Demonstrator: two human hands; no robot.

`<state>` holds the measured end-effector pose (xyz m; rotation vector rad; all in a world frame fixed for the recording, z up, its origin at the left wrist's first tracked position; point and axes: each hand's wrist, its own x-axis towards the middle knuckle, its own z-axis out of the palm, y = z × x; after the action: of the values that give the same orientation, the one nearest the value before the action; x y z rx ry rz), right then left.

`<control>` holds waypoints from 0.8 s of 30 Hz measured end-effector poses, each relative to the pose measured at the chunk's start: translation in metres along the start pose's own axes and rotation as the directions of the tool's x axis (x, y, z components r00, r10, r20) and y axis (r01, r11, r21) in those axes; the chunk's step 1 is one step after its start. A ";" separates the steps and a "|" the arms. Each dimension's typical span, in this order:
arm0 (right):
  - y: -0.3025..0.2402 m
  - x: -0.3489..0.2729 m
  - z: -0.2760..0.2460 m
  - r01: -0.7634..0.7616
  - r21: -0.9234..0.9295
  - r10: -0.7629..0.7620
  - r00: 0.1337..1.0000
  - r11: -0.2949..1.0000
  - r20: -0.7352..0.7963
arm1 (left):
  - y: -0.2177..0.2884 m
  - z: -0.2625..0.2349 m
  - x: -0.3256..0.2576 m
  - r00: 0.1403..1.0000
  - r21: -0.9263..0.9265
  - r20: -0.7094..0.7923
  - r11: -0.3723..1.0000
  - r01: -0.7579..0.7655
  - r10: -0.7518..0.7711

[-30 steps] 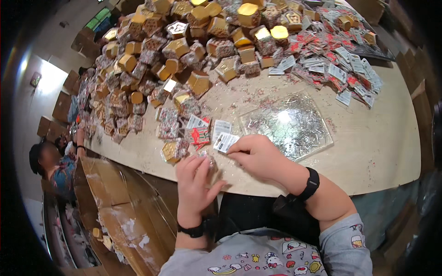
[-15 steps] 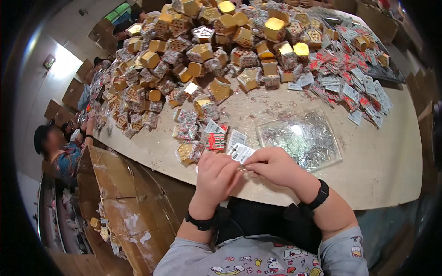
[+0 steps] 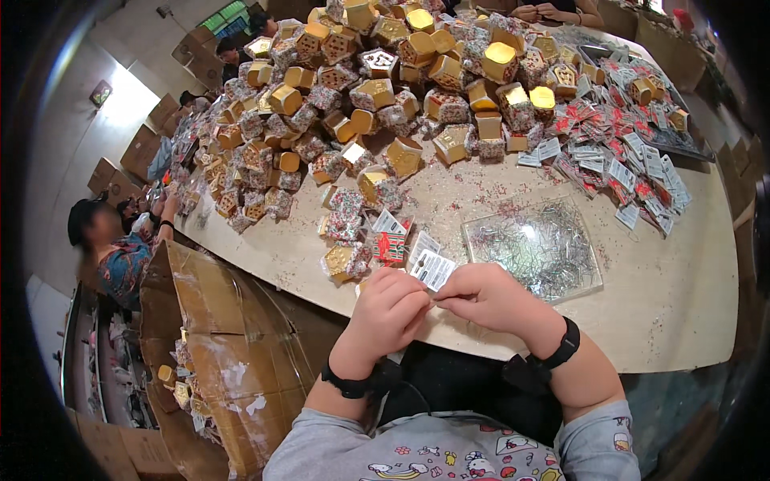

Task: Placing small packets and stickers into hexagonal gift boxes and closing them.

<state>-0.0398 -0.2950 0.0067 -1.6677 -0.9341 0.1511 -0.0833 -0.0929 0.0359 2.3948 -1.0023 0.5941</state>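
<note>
My left hand (image 3: 391, 313) is closed, its fingers curled and its tips meeting those of my right hand; what it pinches is too small to make out. The thumb and forefinger of my right hand (image 3: 497, 301) are pressed together at the lower edge of a white printed tag (image 3: 434, 271). Just beyond my fingers lie another pale tag (image 3: 423, 244) and a red, green and white striped tag (image 3: 391, 247). Left of these stand gold house-shaped ornaments with speckled coating, one (image 3: 345, 260) close to my left hand.
A clear shallow tray (image 3: 593, 286) of thin metal pins lies to the right. A tall heap of gold ornaments (image 3: 373, 92) fills the far side, with piled tags (image 3: 618, 164) at far right. A cardboard box (image 3: 216, 337) stands at left; other people sit around the table.
The view has shifted, so the table's things appear slightly lower and to the right. My hands stay together at the white tag, with only small finger movement.
</note>
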 end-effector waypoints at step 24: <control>0.012 -0.006 0.015 0.265 -0.384 -0.314 0.947 0.885 -0.070 | -0.001 -0.016 -0.016 0.933 0.026 0.069 0.935 0.354 -0.354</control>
<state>-0.0462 -0.2881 -0.0109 -1.8285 -1.1509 -0.3562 -0.0964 -0.0747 0.0397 2.5394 -0.5691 0.3832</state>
